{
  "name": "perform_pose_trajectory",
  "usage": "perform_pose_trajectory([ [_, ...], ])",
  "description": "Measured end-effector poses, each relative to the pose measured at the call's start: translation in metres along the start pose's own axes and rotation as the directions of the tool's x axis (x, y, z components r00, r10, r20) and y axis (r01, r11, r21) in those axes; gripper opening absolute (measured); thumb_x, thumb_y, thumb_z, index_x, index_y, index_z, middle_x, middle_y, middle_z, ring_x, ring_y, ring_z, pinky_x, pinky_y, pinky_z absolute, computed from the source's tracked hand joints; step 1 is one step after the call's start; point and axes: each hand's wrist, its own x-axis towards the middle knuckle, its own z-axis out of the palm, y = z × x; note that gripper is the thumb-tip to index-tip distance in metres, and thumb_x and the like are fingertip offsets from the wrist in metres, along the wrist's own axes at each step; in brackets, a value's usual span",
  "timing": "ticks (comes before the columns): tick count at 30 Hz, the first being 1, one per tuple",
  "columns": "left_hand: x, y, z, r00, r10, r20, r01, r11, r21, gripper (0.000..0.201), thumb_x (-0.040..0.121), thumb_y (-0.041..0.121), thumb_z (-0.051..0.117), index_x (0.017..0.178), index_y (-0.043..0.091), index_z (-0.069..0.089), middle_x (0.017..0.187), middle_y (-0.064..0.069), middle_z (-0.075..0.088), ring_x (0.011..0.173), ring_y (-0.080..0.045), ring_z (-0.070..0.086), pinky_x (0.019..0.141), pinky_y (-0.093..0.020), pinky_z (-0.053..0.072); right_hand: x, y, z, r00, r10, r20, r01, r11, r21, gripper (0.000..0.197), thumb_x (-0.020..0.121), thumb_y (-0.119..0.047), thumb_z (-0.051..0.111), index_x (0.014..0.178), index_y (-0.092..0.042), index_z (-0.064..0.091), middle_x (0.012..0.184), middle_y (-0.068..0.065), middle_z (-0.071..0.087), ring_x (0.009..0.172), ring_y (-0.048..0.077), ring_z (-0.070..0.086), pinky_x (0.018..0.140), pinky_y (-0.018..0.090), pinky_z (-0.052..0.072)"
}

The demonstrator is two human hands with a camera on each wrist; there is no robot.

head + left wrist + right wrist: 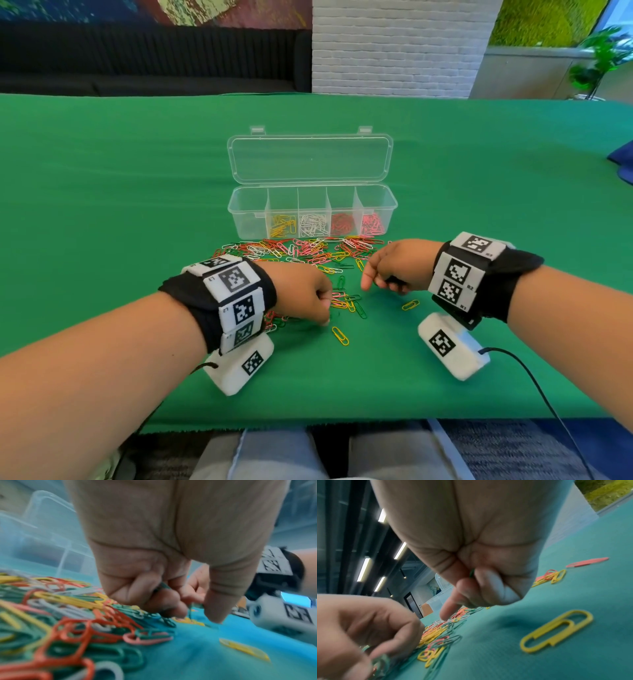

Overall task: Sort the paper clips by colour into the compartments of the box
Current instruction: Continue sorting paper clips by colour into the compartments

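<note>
A clear box (246, 219) with its lid (310, 159) folded back stands mid-table. Its leftmost compartment looks empty; the others hold yellow, white, red and pink clips. A mixed pile of paper clips (301, 250) lies in front of it. My left hand (323, 317) is curled at the pile's near edge with its thumb tip on the cloth, and it holds green clips (163, 586) in the curled fingers. My right hand (368, 284) is curled too, its index finger pointing down at the clips. A green clip (471, 573) shows inside its fist.
Single yellow clips (340, 335) (410, 304) lie loose on the green cloth near my hands. A black cable (534, 377) runs off the front edge at the right. A blue object (621, 164) sits at the far right edge.
</note>
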Motion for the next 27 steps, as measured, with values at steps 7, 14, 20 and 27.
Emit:
perform_pose_trajectory([
  [7,-0.009,-0.019,-0.017,0.992,-0.101,-0.071,0.058,0.89,-0.452,0.026,0.089,0.0,0.044,0.069,0.016,0.04,0.065,0.0,0.06,0.049,-0.006,0.053,0.05,-0.02,0.04,-0.009,-0.012,0.007,0.998,-0.051,0.04,0.062,0.938,-0.341,0.033,0.093,-0.01,0.036,0.073,-0.023,0.059,0.059,-0.004,0.044,0.051,0.013,0.037,0.049,0.022,0.033],
  [14,-0.009,-0.033,-0.023,0.969,-0.225,-0.102,0.117,0.784,-0.61,0.028,0.084,-0.008,0.038,0.085,0.019,0.046,0.058,0.0,0.046,0.046,-0.013,0.038,0.04,-0.018,0.028,-0.009,-0.015,0.015,0.96,-0.277,0.032,0.226,0.704,-0.673,0.004,0.088,-0.025,0.058,0.09,-0.027,0.056,0.065,-0.011,0.041,0.057,-0.002,0.037,0.052,0.015,0.028],
  [20,-0.005,-0.021,-0.017,0.988,-0.109,-0.106,0.093,0.985,-0.143,0.017,0.09,0.011,0.041,0.097,0.023,0.05,0.076,0.006,0.053,0.063,-0.01,0.046,0.062,-0.025,0.041,-0.007,-0.013,0.017,0.963,-0.269,0.004,0.183,0.643,-0.744,0.011,0.089,-0.022,0.056,0.098,-0.019,0.061,0.066,-0.013,0.038,0.058,0.0,0.035,0.05,0.013,0.024],
  [27,0.004,-0.021,-0.013,0.987,-0.133,-0.087,0.102,0.951,-0.292,0.033,0.088,0.001,0.035,0.096,0.029,0.049,0.076,0.007,0.058,0.057,-0.01,0.054,0.058,-0.022,0.041,-0.008,-0.005,0.013,0.978,-0.186,-0.097,0.055,0.674,-0.737,0.027,0.09,-0.02,0.042,0.064,-0.019,0.036,0.065,-0.003,0.04,0.075,0.022,0.042,0.058,0.025,0.033],
])
